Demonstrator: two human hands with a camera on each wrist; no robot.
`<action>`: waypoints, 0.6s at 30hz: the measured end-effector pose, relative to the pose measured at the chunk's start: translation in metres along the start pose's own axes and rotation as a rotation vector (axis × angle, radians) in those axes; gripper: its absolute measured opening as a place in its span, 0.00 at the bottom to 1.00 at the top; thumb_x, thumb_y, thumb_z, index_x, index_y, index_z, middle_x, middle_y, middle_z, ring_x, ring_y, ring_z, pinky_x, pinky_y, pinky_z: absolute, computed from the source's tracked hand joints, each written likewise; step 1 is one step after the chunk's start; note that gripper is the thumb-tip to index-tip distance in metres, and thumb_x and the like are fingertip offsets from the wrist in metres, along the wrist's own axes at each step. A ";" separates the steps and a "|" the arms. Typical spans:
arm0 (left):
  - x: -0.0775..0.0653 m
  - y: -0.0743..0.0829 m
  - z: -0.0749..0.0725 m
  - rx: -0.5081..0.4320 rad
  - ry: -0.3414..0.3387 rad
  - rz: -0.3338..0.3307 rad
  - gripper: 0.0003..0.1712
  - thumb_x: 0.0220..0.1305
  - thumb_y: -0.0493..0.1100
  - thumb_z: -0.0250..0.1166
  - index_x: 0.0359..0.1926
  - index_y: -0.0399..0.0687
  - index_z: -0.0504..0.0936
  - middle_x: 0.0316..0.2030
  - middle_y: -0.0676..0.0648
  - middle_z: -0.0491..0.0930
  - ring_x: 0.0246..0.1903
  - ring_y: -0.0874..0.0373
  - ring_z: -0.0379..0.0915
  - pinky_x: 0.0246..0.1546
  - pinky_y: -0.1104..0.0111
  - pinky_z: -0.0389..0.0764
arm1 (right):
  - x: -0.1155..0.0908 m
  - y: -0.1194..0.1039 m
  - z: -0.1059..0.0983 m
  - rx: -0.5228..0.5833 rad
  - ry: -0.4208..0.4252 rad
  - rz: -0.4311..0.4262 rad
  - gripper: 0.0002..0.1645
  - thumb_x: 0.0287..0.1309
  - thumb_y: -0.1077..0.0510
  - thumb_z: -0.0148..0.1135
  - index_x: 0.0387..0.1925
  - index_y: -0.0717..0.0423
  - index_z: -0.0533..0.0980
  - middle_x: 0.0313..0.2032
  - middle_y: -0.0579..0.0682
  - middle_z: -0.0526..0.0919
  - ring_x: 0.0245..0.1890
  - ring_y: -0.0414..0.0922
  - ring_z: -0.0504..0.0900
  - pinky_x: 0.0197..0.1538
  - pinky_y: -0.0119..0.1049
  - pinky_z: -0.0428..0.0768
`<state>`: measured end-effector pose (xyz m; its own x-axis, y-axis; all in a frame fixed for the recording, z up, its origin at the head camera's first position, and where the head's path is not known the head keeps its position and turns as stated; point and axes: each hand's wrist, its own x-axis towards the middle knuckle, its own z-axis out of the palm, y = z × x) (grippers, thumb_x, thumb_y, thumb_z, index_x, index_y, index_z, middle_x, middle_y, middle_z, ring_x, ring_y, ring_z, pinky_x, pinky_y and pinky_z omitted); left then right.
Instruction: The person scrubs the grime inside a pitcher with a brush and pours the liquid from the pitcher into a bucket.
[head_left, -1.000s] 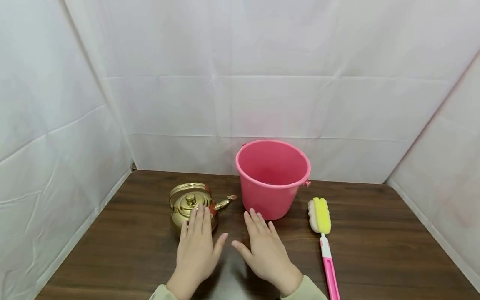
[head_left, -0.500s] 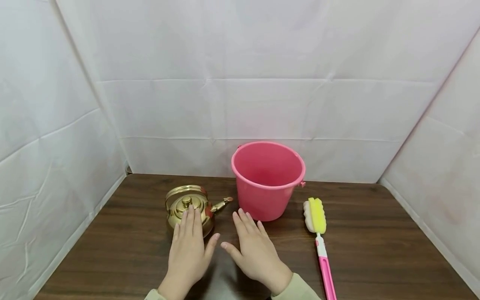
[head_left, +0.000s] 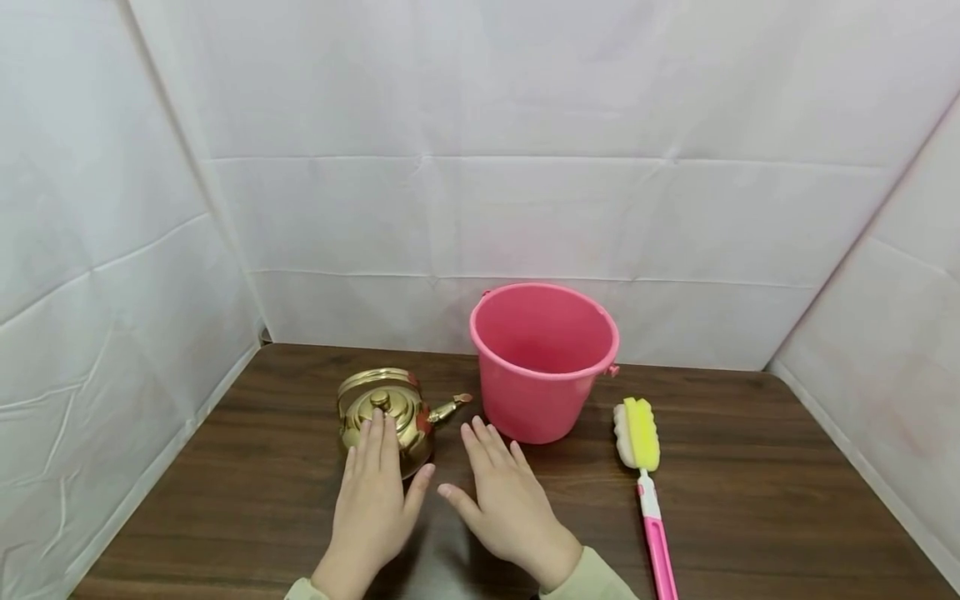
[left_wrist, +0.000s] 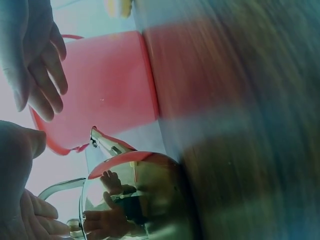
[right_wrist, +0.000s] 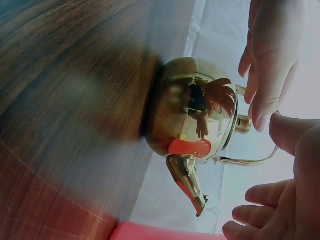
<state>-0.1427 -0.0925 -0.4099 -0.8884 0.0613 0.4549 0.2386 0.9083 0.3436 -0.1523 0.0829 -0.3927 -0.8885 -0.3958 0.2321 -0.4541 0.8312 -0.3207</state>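
Note:
Both hands hover side by side, palms down, over the front of the table in the head view. My left hand (head_left: 373, 500) has straight fingers and a thumb spread inward; its fingertips overlap the lid of a shiny gold kettle (head_left: 403, 429). My right hand (head_left: 513, 508) is likewise flat, its fingertips near the base of a pink bucket (head_left: 532, 404). Neither hand holds anything. The kettle's spout points right toward the bucket. In the right wrist view the kettle (right_wrist: 185, 115) stands upright on the table, mirroring the hands in its side.
Right of the bucket lies a long-handled sponge brush (head_left: 647, 483), with a yellow and white head and a pink handle. White curtains (head_left: 480, 200) enclose the dark wooden table (head_left: 765, 500) at the back and both sides.
Both hands have shifted slightly left and stay flat. The camera view has swayed a little. Kettle, bucket and brush stand where they were.

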 end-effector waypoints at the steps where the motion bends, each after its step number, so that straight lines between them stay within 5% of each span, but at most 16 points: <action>1: 0.000 -0.001 0.000 -0.002 0.001 0.000 0.46 0.65 0.57 0.58 0.68 0.26 0.54 0.70 0.30 0.52 0.70 0.36 0.48 0.63 0.41 0.60 | 0.000 0.000 0.000 0.001 -0.001 -0.001 0.43 0.63 0.36 0.50 0.70 0.58 0.57 0.71 0.55 0.58 0.72 0.51 0.56 0.69 0.55 0.58; 18: 0.001 -0.007 -0.001 -0.032 -0.008 -0.027 0.46 0.67 0.57 0.55 0.69 0.26 0.51 0.70 0.29 0.50 0.70 0.36 0.46 0.64 0.41 0.59 | 0.002 -0.006 0.000 0.020 -0.026 -0.001 0.44 0.64 0.34 0.47 0.71 0.56 0.56 0.71 0.55 0.57 0.72 0.49 0.55 0.70 0.54 0.57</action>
<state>-0.1448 -0.0992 -0.4114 -0.8979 0.0399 0.4383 0.2264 0.8960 0.3821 -0.1511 0.0768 -0.3905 -0.8893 -0.4069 0.2087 -0.4560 0.8230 -0.3387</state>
